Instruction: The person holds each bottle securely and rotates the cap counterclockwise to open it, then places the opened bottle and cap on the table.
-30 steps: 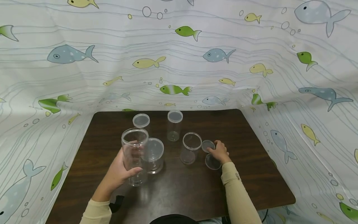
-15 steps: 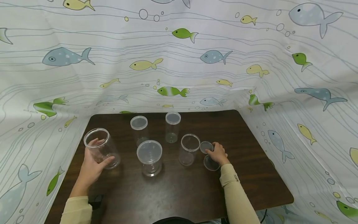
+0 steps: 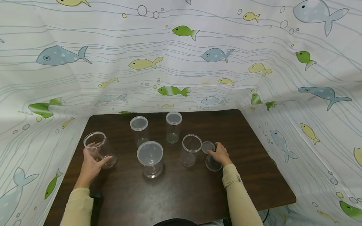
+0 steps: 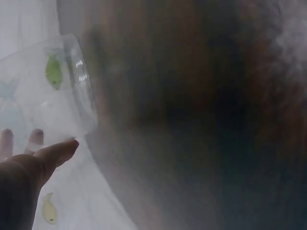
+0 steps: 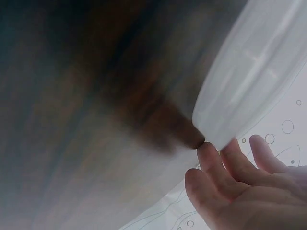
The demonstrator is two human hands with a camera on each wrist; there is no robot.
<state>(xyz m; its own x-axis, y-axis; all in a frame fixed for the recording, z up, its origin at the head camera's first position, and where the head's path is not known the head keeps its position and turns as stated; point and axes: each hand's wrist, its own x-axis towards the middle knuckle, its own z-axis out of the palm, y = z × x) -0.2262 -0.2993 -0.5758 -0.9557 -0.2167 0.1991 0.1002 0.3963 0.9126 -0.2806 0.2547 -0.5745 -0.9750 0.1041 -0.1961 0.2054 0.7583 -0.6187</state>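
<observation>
Left hand curled round the jar, clear, shiny, wide-mouthed, at the table's left side; and the right hand touches a small, round, translucent lid, pinching or not, can't tell!

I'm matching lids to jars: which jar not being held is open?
The jar nearest the right hand: it's uncovered, while the other three unheld jars wear lids.

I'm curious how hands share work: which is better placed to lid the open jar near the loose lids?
Probably the right hand: it is at the lids, close to that jar. The left hand is farther away, holding another jar.
</observation>
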